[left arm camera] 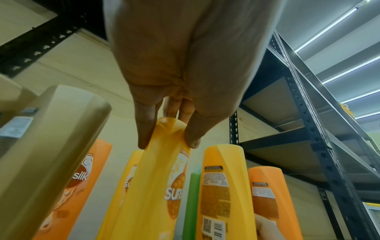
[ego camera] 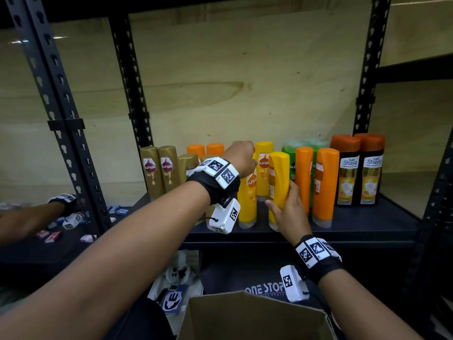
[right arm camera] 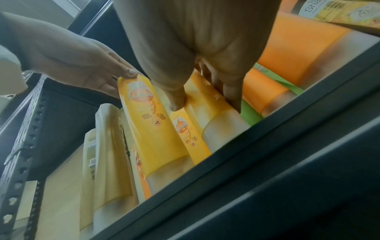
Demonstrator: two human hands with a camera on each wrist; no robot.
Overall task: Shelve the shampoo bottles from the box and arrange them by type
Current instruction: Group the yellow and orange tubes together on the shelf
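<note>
On the dark shelf (ego camera: pixel 367 224), my left hand (ego camera: pixel 241 158) pinches the top of a yellow Sunsilk bottle (ego camera: pixel 247 200) from above; thumb and fingers clamp its upper end (left arm camera: pixel 164 162). Just right of it, my right hand (ego camera: pixel 289 212) wraps the lower half of a second yellow bottle (ego camera: pixel 278 182), whose back label faces me. From below, the right hand (right arm camera: pixel 205 100) clasps that bottle (right arm camera: pixel 213 112) between thumb and fingers. Both bottles stand cap-down on the shelf. The cardboard box (ego camera: pixel 255 317) sits open below, near me.
Gold bottles (ego camera: pixel 159 173) stand at the left, orange ones (ego camera: pixel 324 187) and green ones (ego camera: pixel 289 153) to the right, black Shayla bottles (ego camera: pixel 359 173) far right. Another person's arm (ego camera: pixel 29 217) reaches over small packets on the neighbouring shelf. Black uprights frame the bay.
</note>
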